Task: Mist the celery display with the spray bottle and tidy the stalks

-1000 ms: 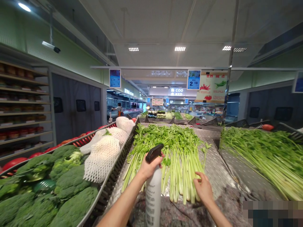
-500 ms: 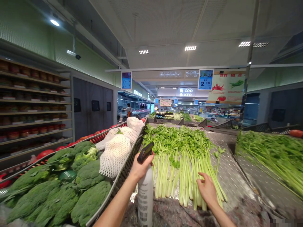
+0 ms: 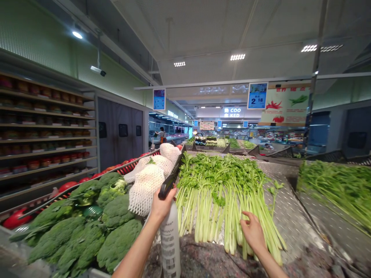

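Note:
My left hand is wrapped round the neck of a white spray bottle with a black top, held upright between the broccoli and the celery. Printed text and a barcode show on its side. In front of me lies a wide row of celery, leaves away from me and pale stalk ends towards me. Over the stalks on the right hovers my right hand, its fingers apart and partly bent, with nothing in it. Whether its fingertips touch the stalks I cannot tell.
Left of the bottle, a crate holds broccoli and net-wrapped white vegetables. A grey cloth lies along the near edge. A mirrored panel stands right. Far off, a person stands by a counter.
My left hand and the spray bottle have moved left and slightly down, nearer the net-wrapped vegetables. The scene has shifted a little to the right. My right hand keeps nearly the same pose.

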`<state>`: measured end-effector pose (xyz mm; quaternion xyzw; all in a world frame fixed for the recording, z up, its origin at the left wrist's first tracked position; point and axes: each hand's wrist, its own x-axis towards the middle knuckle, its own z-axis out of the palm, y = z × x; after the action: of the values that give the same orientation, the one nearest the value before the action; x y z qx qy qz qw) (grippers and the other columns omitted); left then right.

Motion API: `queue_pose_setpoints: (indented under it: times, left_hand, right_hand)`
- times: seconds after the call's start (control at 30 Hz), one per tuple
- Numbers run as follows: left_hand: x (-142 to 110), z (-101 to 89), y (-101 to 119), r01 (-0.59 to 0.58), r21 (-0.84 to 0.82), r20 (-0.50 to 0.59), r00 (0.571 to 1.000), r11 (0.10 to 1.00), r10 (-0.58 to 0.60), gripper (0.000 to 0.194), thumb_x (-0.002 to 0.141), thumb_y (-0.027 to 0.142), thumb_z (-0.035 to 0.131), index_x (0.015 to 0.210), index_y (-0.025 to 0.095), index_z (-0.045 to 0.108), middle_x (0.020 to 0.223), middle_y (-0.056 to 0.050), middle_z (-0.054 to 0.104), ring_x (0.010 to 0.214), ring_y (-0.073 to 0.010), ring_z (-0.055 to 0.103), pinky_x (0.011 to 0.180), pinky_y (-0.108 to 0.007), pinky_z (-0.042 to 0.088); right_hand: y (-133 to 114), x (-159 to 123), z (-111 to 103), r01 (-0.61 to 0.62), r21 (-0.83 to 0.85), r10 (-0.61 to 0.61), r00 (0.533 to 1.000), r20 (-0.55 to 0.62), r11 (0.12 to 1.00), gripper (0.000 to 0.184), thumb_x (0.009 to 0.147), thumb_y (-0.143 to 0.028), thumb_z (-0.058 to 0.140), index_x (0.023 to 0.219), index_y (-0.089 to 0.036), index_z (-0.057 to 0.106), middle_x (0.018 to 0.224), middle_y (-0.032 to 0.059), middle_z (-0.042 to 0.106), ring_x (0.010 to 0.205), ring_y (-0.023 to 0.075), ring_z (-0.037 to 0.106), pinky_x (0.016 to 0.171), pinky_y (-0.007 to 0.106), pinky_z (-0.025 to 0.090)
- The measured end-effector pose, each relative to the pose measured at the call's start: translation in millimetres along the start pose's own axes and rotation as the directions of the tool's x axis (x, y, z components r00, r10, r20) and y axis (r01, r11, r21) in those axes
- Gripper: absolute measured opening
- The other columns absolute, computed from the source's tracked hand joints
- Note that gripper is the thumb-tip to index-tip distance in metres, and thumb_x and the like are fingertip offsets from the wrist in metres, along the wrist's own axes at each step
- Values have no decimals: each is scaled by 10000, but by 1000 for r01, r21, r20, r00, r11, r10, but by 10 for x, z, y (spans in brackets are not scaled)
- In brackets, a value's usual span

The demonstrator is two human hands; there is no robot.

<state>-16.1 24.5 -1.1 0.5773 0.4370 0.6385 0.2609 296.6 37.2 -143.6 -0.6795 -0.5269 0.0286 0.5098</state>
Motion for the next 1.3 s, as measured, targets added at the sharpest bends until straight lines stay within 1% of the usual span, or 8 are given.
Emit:
queue_pose_setpoints:
  times: [0.1, 0.23, 0.33, 0.57, 0.7, 0.93, 1.1, 1.3]
  left_hand:
    - [4, -13, 2, -5, 7, -14, 1000, 1000, 5, 257, 606, 331, 582, 759, 126, 609, 619, -10, 624, 495, -137, 557, 545, -253, 456]
    - [-2, 25, 21, -12, -20, 32, 999, 1000, 13, 283, 617, 336, 582, 802, 122, 608, 635, -16, 631, 508, -138, 558, 562, -259, 459]
    - [-7, 81, 64, -38, -52, 59, 997, 998, 41, 277, 636, 326, 574, 824, 125, 605, 663, -17, 637, 508, -127, 554, 575, -255, 456]
    - [-41, 205, 200, -47, -166, 128, 989, 985, 69, 283, 644, 319, 573, 863, 142, 599, 721, -16, 641, 505, -112, 542, 553, -247, 455]
    - [-65, 291, 258, -50, -201, 191, 977, 978, 89, 254, 649, 317, 568, 835, 147, 601, 757, -20, 637, 493, -101, 536, 540, -239, 449]
    - [-114, 473, 278, -47, -161, 280, 956, 986, 91, 276, 658, 329, 558, 832, 118, 597, 693, -38, 626, 505, -119, 551, 549, -252, 454]
    - [-126, 581, 324, -66, -191, 296, 948, 979, 121, 269, 654, 327, 560, 821, 121, 608, 681, -39, 634, 495, -117, 553, 543, -249, 454]
    - [-89, 765, 324, -21, -235, 269, 959, 972, 86, 293, 637, 332, 572, 827, 111, 601, 703, -43, 629, 491, -119, 555, 515, -245, 450]
  right_hand:
    - [4, 3, -7, -6, -5, 6, 1000, -11, 1000, 349, 635, -322, 371, 891, -144, 528, 966, 100, 522, 690, 166, 569, 705, 288, 420]
    - [11, 21, -30, -5, -15, 5, 1000, -18, 1000, 352, 633, -323, 369, 898, -153, 524, 968, 90, 529, 695, 163, 573, 689, 271, 422]
    - [12, 35, -61, -1, -21, 0, 1000, -13, 1000, 366, 636, -330, 363, 906, -141, 524, 978, 102, 527, 700, 166, 574, 693, 273, 420]
    - [52, 32, -127, -16, -24, 16, 1000, -7, 1000, 379, 648, -332, 366, 927, -131, 528, 986, 109, 531, 716, 172, 575, 680, 275, 423]
    - [99, 34, -139, -6, -32, 6, 1000, -21, 999, 372, 647, -324, 372, 927, -132, 525, 977, 107, 537, 709, 173, 573, 686, 281, 420]
    - [128, 32, -203, -14, -56, 14, 1000, -5, 998, 393, 660, -340, 351, 940, -122, 523, 989, 109, 528, 724, 170, 578, 692, 273, 422]
    - [130, 34, -261, -30, -56, 29, 999, -13, 998, 393, 655, -339, 348, 933, -123, 523, 969, 105, 532, 719, 171, 578, 689, 273, 419]
    - [128, 33, -315, -30, -55, 28, 999, -23, 998, 387, 652, -341, 356, 911, -119, 538, 965, 109, 537, 714, 178, 576, 704, 287, 414]
